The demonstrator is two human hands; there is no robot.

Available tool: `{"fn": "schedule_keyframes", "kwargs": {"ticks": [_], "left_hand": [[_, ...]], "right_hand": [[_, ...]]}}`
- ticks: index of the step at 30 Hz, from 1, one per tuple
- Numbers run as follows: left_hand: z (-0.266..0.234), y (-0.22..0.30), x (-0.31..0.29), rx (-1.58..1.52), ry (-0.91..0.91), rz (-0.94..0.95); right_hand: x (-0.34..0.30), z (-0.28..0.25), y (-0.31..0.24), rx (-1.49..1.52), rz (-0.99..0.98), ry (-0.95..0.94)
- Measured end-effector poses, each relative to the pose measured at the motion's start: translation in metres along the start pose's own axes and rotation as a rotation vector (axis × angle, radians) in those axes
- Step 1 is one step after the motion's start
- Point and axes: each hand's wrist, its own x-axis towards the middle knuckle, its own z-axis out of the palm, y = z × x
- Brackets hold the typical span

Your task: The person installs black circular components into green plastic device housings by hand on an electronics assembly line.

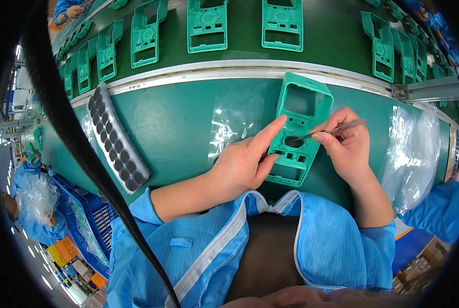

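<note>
A green plastic housing lies on the green bench in front of me, with a large window at its far end and a round opening in its middle. My right hand pinches metal tweezers, whose tip reaches a black round disc in that opening. My left hand rests along the housing's left side, index finger stretched onto it and thumb near its lower left edge. Whether the tweezers grip the disc I cannot tell.
To the left lies a strip of black round pads. Clear plastic film lies beside the housing, and plastic bags are at right. Beyond the metal rail, more green housings stand on the conveyor. Co-workers sit on both sides.
</note>
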Motion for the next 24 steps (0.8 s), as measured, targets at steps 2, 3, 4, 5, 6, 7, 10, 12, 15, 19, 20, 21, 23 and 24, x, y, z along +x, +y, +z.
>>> {"fn": "schedule_keyframes", "kwargs": {"ticks": [2, 3, 4, 5, 6, 7, 10, 12, 15, 19, 20, 21, 23, 24], "left_hand": [[0.002, -0.004, 0.001, 0.04, 0.003, 0.013], [0.005, -0.008, 0.001, 0.051, 0.053, 0.096], [0.006, -0.011, 0.001, 0.063, 0.104, 0.18], [0.005, -0.011, 0.0, 0.062, 0.101, 0.181], [0.003, -0.01, 0.0, 0.117, 0.056, 0.179], [0.003, -0.01, -0.001, 0.171, 0.012, 0.177], [0.009, -0.009, -0.002, 0.304, 0.028, 0.215], [0.009, -0.005, -0.002, 0.364, 0.039, 0.213], [0.011, -0.004, -0.002, 0.463, 0.053, 0.211], [0.009, 0.003, -0.002, 0.538, 0.033, 0.175], [0.01, 0.004, -0.002, 0.539, 0.031, 0.176], [0.01, 0.005, -0.002, 0.562, 0.038, 0.167], [0.011, 0.006, -0.003, 0.586, 0.042, 0.158], [0.011, 0.007, -0.003, 0.614, 0.047, 0.154]], "right_hand": [[0.001, 0.001, 0.0, 0.003, -0.001, 0.003], [0.002, 0.002, 0.0, 0.007, -0.005, 0.006], [0.002, 0.003, 0.0, 0.008, -0.005, 0.005], [0.002, 0.003, 0.001, 0.01, -0.012, 0.007], [0.002, 0.003, 0.002, 0.011, -0.02, 0.009], [0.002, 0.003, 0.003, 0.011, -0.019, 0.012], [0.001, 0.002, 0.003, -0.02, -0.048, 0.01], [0.0, 0.002, 0.004, -0.002, -0.028, 0.009], [0.001, 0.002, 0.003, -0.027, -0.028, -0.001], [0.002, 0.001, 0.005, -0.061, -0.033, 0.002], [0.003, 0.001, 0.005, -0.07, -0.035, 0.0], [0.003, 0.001, 0.005, -0.079, -0.038, -0.003], [0.004, 0.001, 0.005, -0.106, -0.036, -0.002], [0.004, 0.001, 0.005, -0.135, -0.035, -0.004]]}}
